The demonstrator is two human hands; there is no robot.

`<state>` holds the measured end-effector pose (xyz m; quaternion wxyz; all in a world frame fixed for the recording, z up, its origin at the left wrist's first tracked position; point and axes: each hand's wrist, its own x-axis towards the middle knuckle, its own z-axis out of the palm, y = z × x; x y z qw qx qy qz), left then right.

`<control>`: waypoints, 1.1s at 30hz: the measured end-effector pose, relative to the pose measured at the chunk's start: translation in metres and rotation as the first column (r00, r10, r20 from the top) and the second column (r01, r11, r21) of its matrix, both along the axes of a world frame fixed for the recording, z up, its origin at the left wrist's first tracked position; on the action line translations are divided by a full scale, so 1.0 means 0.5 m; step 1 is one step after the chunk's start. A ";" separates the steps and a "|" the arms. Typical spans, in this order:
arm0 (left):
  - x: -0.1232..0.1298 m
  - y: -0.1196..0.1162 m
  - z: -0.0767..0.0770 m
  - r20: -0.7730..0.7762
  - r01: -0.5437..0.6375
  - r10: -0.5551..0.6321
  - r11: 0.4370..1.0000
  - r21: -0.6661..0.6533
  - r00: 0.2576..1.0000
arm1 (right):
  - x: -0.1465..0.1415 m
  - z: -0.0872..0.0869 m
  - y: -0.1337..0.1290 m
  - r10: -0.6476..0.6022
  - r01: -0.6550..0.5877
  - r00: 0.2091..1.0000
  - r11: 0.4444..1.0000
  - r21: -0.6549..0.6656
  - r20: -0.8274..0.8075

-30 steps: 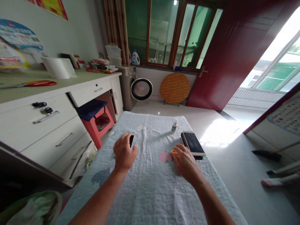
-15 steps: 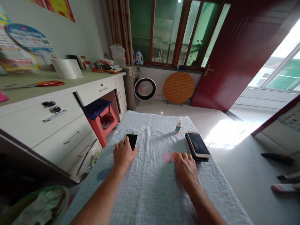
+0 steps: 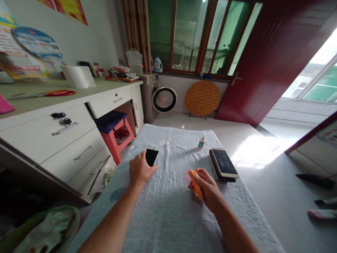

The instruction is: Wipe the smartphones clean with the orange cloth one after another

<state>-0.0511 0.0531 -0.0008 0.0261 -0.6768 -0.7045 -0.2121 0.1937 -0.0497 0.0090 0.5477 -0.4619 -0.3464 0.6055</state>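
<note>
My left hand [image 3: 141,169] is closed around the edges of a white-framed smartphone [image 3: 152,156], whose dark screen faces up; its lower part is hidden by the hand. An orange cloth [image 3: 196,185] is bunched in my right hand [image 3: 207,186], pinched between thumb and fingers above the bed-like padded surface [image 3: 168,218]. To the right of that hand lies a stack of devices, a gold-framed phone [image 3: 224,162] on top of darker ones. Beyond, a small spray bottle [image 3: 201,142] with a white cap stands upright.
A white desk [image 3: 79,130] with drawers runs along the left, a red stool [image 3: 117,140] under it. Behind the padded surface are a washing machine [image 3: 149,95] with its door open and a round wooden tabletop [image 3: 202,98]. A waste basket [image 3: 76,221] sits at lower left.
My right hand has lifted and turned, bringing the orange cloth into fuller view. My left hand has tilted the phone slightly, its top edge now further right.
</note>
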 end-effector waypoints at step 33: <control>0.099 -0.121 -0.008 0.402 0.625 -0.510 0.743 -0.239 0.761 | -0.026 -0.037 0.008 -0.217 -0.221 0.558 0.892 0.395 0.801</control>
